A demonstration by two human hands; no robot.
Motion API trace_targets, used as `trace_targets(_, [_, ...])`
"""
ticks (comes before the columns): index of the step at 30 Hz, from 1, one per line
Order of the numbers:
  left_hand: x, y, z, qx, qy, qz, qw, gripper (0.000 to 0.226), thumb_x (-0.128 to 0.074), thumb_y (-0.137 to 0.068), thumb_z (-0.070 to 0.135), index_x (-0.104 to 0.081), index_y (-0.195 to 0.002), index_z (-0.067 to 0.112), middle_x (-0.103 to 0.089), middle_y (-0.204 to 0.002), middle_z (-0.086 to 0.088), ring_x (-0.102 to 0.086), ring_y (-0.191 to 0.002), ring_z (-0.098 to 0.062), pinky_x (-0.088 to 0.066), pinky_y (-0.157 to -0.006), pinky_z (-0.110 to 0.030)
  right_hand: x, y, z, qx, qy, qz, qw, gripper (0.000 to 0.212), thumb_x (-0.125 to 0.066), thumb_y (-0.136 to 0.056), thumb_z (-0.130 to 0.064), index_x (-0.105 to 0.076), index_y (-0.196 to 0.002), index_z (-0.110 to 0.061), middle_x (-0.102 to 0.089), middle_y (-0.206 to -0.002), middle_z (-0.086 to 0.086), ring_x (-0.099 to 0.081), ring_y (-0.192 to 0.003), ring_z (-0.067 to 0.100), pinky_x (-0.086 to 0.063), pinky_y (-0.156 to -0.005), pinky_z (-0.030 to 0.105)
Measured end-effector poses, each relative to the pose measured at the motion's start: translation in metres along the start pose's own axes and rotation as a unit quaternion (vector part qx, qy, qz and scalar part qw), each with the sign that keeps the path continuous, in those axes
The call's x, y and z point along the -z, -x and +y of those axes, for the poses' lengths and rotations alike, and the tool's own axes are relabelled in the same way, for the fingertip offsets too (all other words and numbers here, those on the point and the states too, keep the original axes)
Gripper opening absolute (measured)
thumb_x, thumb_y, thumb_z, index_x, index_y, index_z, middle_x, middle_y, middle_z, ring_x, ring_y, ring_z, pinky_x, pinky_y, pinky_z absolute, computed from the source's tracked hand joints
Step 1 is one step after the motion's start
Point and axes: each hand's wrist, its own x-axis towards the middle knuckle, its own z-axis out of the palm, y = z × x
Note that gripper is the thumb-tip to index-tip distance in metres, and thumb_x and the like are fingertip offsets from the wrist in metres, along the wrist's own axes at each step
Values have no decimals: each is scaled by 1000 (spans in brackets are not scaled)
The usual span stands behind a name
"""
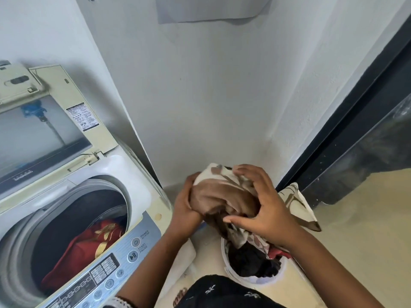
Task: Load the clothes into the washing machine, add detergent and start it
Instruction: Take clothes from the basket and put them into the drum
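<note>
Both hands (266,210) bunch brown cloth (222,196) beside "START PAUSE" button (133,256).

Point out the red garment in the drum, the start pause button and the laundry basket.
red garment (73,252): head view, on the red fabric inside the drum.
start pause button (133,256): head view, on the round button's face.
laundry basket (223,247): head view, on its white left rim.

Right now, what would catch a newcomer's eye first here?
Both hands, left hand and right hand, bunch a brown and cream cloth at centre, above a white basket of dark clothes on the floor. At left the washer stands with its lid up and a red garment already in the drum.
</note>
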Motion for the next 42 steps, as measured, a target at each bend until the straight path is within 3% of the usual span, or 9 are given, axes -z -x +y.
trace_targets(5, [8, -1, -2, 148, 413, 58, 897, 62, -94, -45, 25, -68, -99, 9, -72, -90, -8, -66, -87, -28, -54, -87, -44, 3, 14, 26, -105, -192, -28, 975, 121, -93, -58, -44, -15, -151, -43, -34, -153, -9, -38, -142, 13, -40, -112, 30])
trace_targets(10, [-24, 15, 21, 232, 484, 29, 843, 46, -88, -64, 25, -75, -105, 7, -72, -109, -15, -72, -96, -24, -59, -82, -37, -30, 11, 13, -134, -304, 121, 935, 105, -91, -64, -20, -26, -147, -10, -56, -133, -20, -53, -127, 5, -45, -98, 15])
trace_targets(14, [-32, 24, 18, 243, 305, 8, 921, 50, -72, -83, 15, -56, -131, 9, -64, -126, -19, -65, -113, -31, -53, -96, -45, -21, 14, 26, -187, -248, 230, 922, 83, -78, -68, 18, -46, -134, -21, -67, -117, -8, -66, -110, 11, -54, -89, 20])
trace_targets(17, [-23, 25, -1, 104, 15, 84, 991, 106, -90, -65, 13, -24, -147, 26, -40, -148, -5, -46, -133, -14, -38, -111, -30, -5, 15, 32, -146, -3, 202, 968, 79, -70, -68, 11, -50, -134, -28, -65, -118, -2, -65, -102, 12, -52, -84, 20])
trace_targets(20, [-23, 26, -13, -33, -216, 6, 976, 122, -92, -58, 35, -8, -148, 41, -11, -158, 3, -17, -146, -8, -21, -117, -17, -15, 14, 13, -54, 188, 144, 970, 63, -54, -72, -11, -49, -133, -28, -66, -115, 2, -63, -96, 18, -46, -80, 20])
trace_targets(23, [-27, 31, -9, -25, -142, -81, 986, 110, -88, -61, 24, -23, -148, 35, -41, -145, 2, -47, -132, -11, -44, -106, -31, -29, 11, -11, -33, 157, 79, 984, 69, -46, -68, -15, -43, -133, -35, -62, -123, -7, -58, -105, 9, -47, -84, 19])
trace_targets(32, [13, 42, 16, 112, 201, 206, 951, 37, -66, -88, 20, -53, -123, 22, -73, -97, 12, -69, -84, -4, -54, -61, -17, -33, 9, 1, 37, 157, -59, 985, 87, -63, -77, -71, -30, -150, -40, -20, -161, -14, -20, -150, 15, -14, -119, 53])
trace_targets(37, [44, 49, 19, 170, 267, 243, 917, 25, -42, -103, 31, -57, -123, 32, -70, -115, 2, -66, -100, -13, -55, -67, -25, -45, 8, 2, -47, -99, -78, 991, 90, -76, -73, -61, -30, -148, -42, -30, -155, -11, -37, -143, 14, -42, -111, 42])
trace_targets(42, [76, 58, 27, 152, 289, 255, 910, 27, -43, -104, 30, -56, -128, 28, -70, -115, -1, -67, -105, -17, -56, -81, -31, -71, 1, -22, -213, -401, -34, 890, 74, -54, -84, -72, -41, -145, -32, -57, -140, -1, -54, -130, 22, -46, -105, 42])
